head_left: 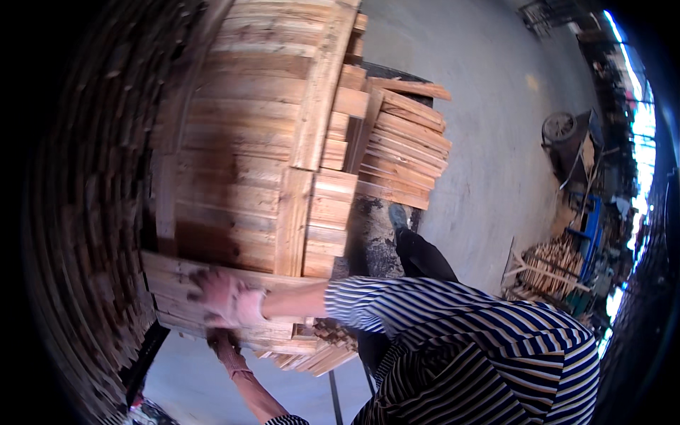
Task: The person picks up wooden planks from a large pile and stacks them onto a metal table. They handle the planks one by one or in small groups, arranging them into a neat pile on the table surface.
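My right hand [228, 296], in a pale pink work glove, lies with fingers spread on a wooden board [166, 274] at the near end of a large stack of planks [244, 92]. The hand is a little smeared by motion. Just below it, my left hand [225, 348], also gloved, reaches to the near edge of the same boards; its fingers are dark and partly hidden. Two lengthwise boards, a far one [322, 85] and a nearer one [290, 223], lie across the planks along the stack's right side.
A tall wall of stacked wood [85, 234] rises close on the left. Right of the stack lies a lower pile of short planks [407, 142], with my foot [398, 214] near it. Farther right stand a wheeled cart [570, 145] and a bundle of sticks [552, 265] on the grey floor [489, 142].
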